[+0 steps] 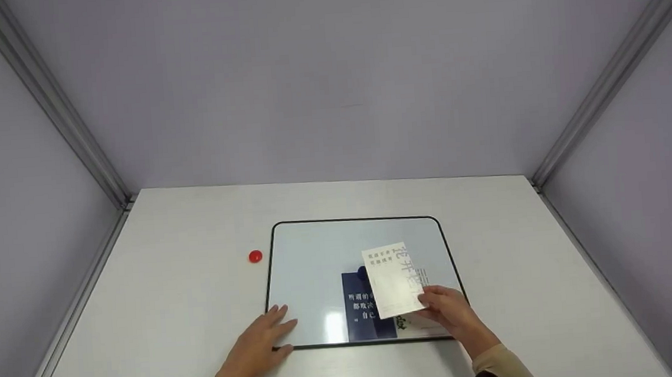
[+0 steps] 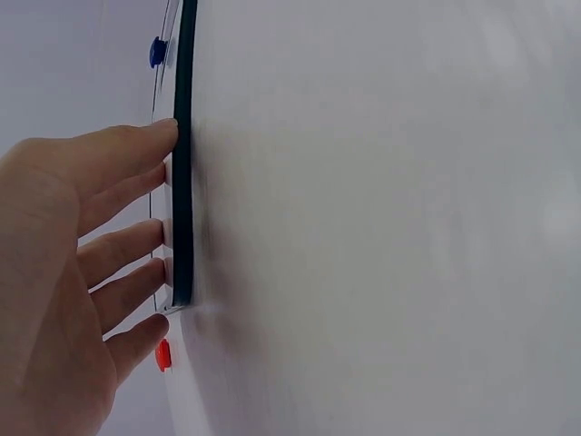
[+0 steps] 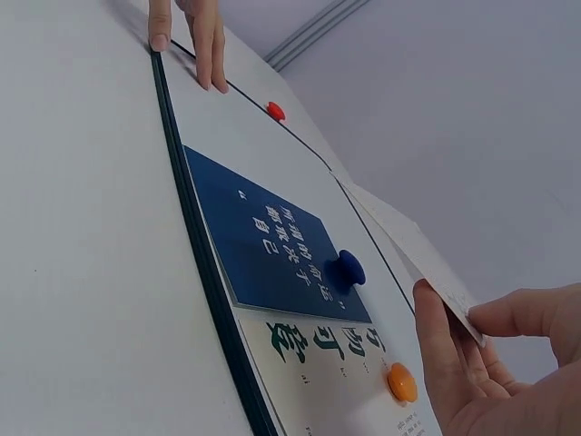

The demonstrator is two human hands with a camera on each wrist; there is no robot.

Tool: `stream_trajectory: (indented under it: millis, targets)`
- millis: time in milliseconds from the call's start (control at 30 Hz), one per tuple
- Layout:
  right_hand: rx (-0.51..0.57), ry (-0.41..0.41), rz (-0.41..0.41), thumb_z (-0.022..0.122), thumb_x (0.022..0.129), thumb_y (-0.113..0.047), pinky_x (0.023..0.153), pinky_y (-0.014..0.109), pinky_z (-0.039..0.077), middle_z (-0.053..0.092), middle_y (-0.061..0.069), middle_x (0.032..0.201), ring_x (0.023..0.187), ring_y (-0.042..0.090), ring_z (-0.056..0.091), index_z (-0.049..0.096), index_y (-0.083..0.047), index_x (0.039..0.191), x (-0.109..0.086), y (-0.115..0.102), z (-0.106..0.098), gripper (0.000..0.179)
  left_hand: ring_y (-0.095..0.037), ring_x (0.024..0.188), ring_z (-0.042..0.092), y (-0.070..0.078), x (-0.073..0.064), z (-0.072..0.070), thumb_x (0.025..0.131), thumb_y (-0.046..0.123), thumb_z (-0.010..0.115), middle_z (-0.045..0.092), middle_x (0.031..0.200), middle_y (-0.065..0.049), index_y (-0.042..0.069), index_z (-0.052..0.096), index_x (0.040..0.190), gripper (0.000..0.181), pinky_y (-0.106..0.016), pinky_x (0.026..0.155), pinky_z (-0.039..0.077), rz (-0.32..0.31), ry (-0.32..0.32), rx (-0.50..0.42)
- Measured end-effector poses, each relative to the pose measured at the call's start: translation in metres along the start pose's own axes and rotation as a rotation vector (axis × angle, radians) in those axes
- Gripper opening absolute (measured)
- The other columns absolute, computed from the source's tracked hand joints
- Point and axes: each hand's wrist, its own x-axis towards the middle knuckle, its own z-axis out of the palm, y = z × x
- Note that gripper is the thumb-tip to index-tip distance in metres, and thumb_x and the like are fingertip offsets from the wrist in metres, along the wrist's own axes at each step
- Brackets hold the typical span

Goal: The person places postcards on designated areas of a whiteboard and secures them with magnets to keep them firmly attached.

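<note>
A whiteboard [image 1: 311,261] with a black rim lies on the table. My right hand [image 1: 451,310] pinches a white card [image 1: 391,282] with printed characters by its lower right corner, thumb on top. In the right wrist view this card is tilted, raised over the board. Under it lie a dark blue card [image 3: 259,236] with a blue magnet [image 3: 350,268] at its edge, and a pale card [image 3: 313,363] with green characters and an orange magnet [image 3: 401,383]. My left hand [image 1: 257,343] rests on the board's near left corner, fingers spread, thumb at the rim.
A round red magnet [image 1: 255,256] sits on the white table [image 1: 175,253], just left of the board. Grey panels [image 1: 329,94] with metal corner profiles stand around the table's back and sides.
</note>
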Motion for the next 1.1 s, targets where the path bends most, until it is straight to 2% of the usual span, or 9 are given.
stream_trajectory:
  millis: [333, 567, 1100]
  targets:
    - [-0.03, -0.071, -0.019, 0.057, 0.09, -0.008, 0.078, 0.022, 0.058, 0.067, 0.004, 0.097, 0.086, 0.01, 0.068, 0.046, 0.016, 0.125, -0.001, 0.002, 0.009, 0.044, -0.036, 0.137, 0.046, 0.001, 0.0, -0.001, 0.086, 0.023, 0.071, 0.051, 0.146, -0.016, 0.013, 0.062, 0.129, 0.046, -0.052, 0.109, 0.042, -0.003, 0.006, -0.022]
    - [-0.072, -0.05, 0.011, 0.06, 0.087, -0.007, 0.073, 0.022, 0.055, 0.068, 0.0, 0.091, 0.081, 0.009, 0.065, 0.054, 0.01, 0.116, 0.001, 0.004, 0.018, 0.035, -0.036, 0.137, 0.046, 0.002, 0.0, 0.0, 0.086, 0.023, 0.071, 0.05, 0.146, -0.015, 0.014, 0.061, 0.13, 0.046, -0.052, 0.109, 0.043, -0.007, 0.007, -0.021]
    - [-0.055, -0.075, 0.054, 0.066, 0.084, -0.01, 0.072, 0.021, 0.057, 0.067, 0.003, 0.092, 0.078, 0.009, 0.065, 0.055, 0.009, 0.117, 0.004, 0.012, 0.038, 0.04, -0.036, 0.138, 0.045, 0.001, 0.001, 0.0, 0.087, 0.025, 0.07, 0.05, 0.147, -0.014, 0.014, 0.061, 0.13, 0.046, -0.053, 0.11, 0.041, -0.019, -0.014, -0.021]
